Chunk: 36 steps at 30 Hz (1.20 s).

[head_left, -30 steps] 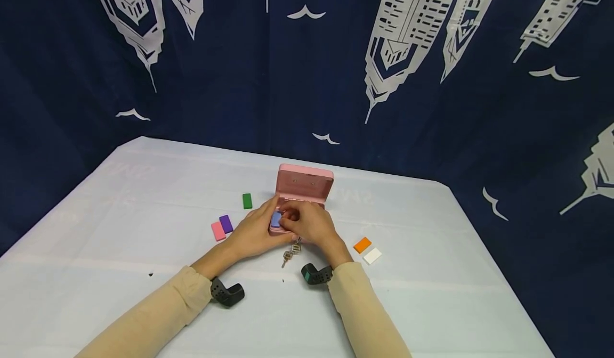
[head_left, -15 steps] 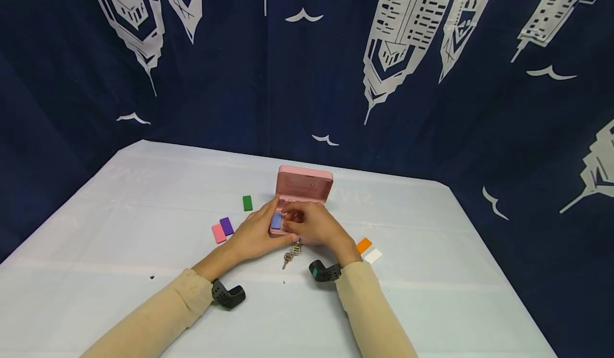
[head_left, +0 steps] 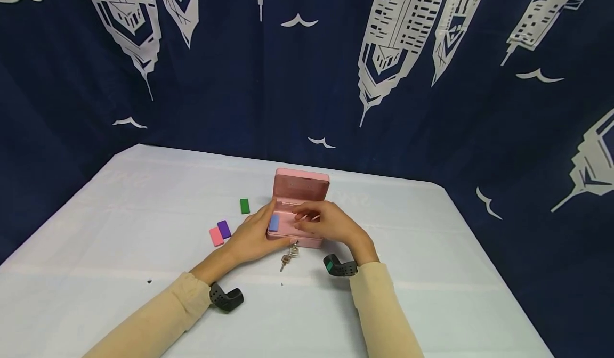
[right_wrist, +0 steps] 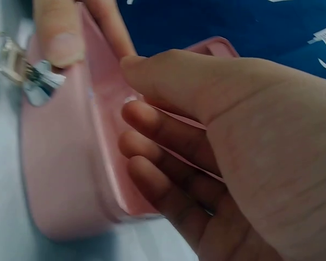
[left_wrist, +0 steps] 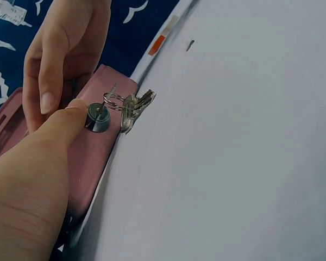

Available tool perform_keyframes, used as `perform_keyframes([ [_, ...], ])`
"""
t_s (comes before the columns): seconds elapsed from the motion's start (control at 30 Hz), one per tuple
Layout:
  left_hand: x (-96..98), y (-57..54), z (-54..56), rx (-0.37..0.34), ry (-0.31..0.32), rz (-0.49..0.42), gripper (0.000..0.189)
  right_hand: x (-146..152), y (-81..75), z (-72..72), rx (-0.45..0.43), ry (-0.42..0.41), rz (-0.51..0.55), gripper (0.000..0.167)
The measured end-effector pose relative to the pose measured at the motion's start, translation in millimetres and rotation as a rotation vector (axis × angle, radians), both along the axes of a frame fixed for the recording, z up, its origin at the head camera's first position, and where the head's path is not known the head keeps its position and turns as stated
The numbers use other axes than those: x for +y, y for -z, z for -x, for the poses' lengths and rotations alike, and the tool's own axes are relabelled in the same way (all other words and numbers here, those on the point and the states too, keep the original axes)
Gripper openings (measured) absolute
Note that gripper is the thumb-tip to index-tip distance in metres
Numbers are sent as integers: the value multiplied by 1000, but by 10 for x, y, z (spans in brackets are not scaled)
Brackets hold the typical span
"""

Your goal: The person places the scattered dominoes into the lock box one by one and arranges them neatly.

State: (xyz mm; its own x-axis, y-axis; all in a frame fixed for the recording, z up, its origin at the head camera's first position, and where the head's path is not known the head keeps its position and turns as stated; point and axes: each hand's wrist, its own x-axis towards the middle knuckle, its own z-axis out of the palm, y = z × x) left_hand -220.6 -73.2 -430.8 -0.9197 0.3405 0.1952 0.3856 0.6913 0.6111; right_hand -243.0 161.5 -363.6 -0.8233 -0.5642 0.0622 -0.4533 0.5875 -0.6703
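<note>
A pink lockable cash box stands on the table with its lid raised. At the left end inside lies a blue block. My left hand grips the box's left front corner, thumb on the front wall beside the lock. A key sits in that lock, and more keys hang from its ring. Over the right part of the box hovers my right hand, fingers loosely bent; no object shows between them in the right wrist view.
Left of the box lie a green block, a purple block and a pink block. An orange block and a white block appear beyond the box in the left wrist view. A dark blue patterned cloth hangs behind the table.
My right hand has drawn away from the blue block toward the right, its wrist now covering the orange and white blocks in the head view. My left hand keeps its grip on the box.
</note>
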Motion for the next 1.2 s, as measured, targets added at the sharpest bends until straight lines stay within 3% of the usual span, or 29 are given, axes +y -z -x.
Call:
perform_keyframes([
  [0.53,-13,0,13,2,-1,1,117,392,-151,-24,-100,65,-40,40],
  [0.8,2,19,-7,-5,2,-23,116,501,-174,-50,-81,82,-23,41],
  [1.2,-16,-1,-1,10,6,-15,116,627,-332,-161,-43,84,-32,38],
])
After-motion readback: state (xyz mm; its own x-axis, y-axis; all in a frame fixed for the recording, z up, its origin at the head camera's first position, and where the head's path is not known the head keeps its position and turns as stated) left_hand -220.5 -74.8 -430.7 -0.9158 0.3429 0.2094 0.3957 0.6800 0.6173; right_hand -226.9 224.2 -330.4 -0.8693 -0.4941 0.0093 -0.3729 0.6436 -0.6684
